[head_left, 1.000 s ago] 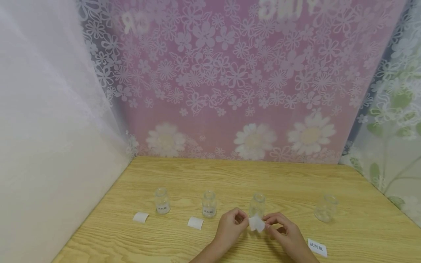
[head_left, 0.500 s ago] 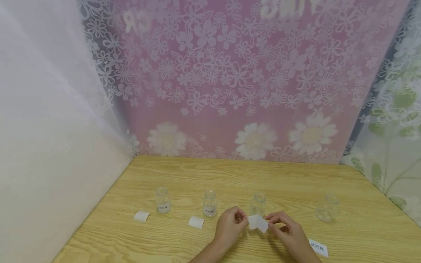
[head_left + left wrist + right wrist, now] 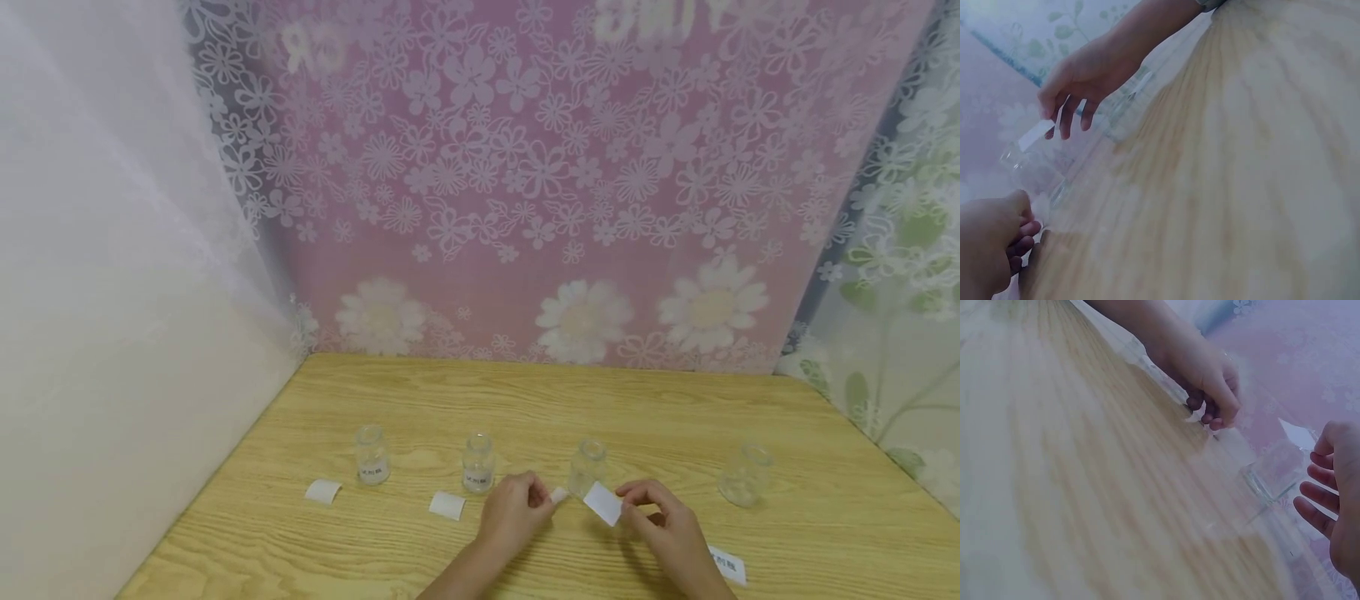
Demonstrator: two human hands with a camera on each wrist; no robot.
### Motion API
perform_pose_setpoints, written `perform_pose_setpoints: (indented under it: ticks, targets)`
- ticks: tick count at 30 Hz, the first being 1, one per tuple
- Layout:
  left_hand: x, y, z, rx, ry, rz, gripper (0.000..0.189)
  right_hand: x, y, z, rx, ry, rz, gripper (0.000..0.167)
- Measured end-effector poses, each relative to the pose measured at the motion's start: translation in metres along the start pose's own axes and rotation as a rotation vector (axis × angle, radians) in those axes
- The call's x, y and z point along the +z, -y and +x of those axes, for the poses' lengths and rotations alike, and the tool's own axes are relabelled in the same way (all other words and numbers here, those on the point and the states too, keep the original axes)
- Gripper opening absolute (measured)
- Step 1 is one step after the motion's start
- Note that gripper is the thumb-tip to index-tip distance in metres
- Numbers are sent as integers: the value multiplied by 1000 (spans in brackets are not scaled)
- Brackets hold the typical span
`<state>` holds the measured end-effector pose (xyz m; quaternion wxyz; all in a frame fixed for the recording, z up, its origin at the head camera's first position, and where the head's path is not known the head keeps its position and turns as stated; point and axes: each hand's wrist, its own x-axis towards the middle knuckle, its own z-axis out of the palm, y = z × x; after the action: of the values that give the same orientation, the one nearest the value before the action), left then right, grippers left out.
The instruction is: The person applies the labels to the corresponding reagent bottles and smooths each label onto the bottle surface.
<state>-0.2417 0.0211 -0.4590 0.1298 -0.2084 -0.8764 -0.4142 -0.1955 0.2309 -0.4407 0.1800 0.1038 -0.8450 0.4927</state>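
My left hand (image 3: 513,512) pinches a small white paper piece (image 3: 558,495), seen nearly edge-on, between thumb and index finger. A flat white label (image 3: 603,503), its visible face blank, is pinched at its right edge by my right hand (image 3: 666,529). The two pieces are apart. Just behind them stands a clear glass bottle (image 3: 588,462), its lower front partly covered by the label. In the right wrist view, the label (image 3: 1298,434) is held above the bottle (image 3: 1274,467), and the other fingers of my right hand (image 3: 1341,487) are spread.
Two glass bottles bearing printed labels, one at far left (image 3: 372,454) and one nearer (image 3: 478,462), stand on the wooden table (image 3: 375,558). Blank curled papers (image 3: 323,491) lie before them. At right are another bottle (image 3: 746,475) and a printed label (image 3: 727,565).
The folded white paper held between both hands has come apart into two pieces. My left hand has moved slightly left with one, my right hand slightly right with the label.
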Motion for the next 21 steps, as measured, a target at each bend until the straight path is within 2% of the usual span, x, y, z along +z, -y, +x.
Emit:
perform_pose_setpoints:
  ticks: [3,5,7,10,12,15,18,21]
  targets:
    - [-4,2,0,11,85,32,12,0,-1,1,1,-15,10,9]
    - [-6,2,1,-24,164,-62,14,0,-2,1,4,-20,24,9]
    - [-8,1,2,-86,223,-201,17,0,-3,1,8,-24,37,9]
    - [-9,0,3,-153,256,-356,17,0,-3,1,11,-29,49,8]
    - [-9,0,2,-135,253,-329,14,0,-3,0,10,-29,52,8]
    - [-8,2,1,-51,229,-192,8,0,-2,-1,10,-35,50,8]
    - [-6,3,1,3,185,-79,11,0,-1,-1,15,-38,55,8]
    - [-5,3,1,27,150,-11,16,0,-2,-1,27,-39,54,9]
